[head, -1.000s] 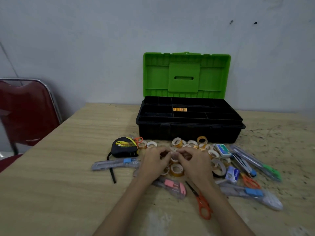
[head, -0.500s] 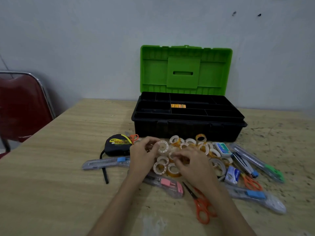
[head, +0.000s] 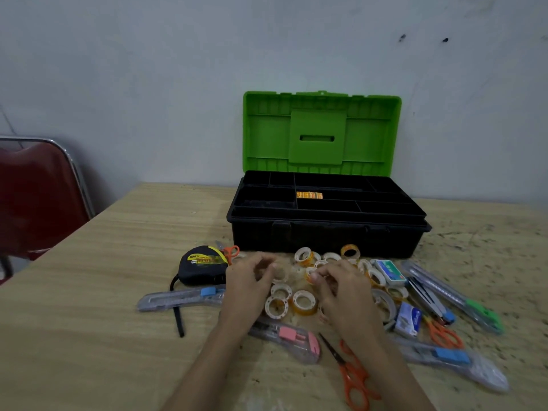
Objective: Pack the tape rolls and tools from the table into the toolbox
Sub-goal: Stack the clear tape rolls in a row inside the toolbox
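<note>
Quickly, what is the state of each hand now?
Left hand: fingers curled, contents cannot be told.
Right hand: pinching a small yellowish tape roll.

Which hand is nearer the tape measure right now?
Left. The left hand sits just right of the tape measure, almost touching its edge. The right hand is farther right, over the pile of tape rolls, with the left hand between it and the measure.

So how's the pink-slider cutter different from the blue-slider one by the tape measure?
The pink-slider cutter lies nearer the person, partly under the left forearm; the blue-slider cutter lies farther left, beside the tape measure. The pink one slants down to the right; the blue one lies almost level. Both have clear bodies.
</note>
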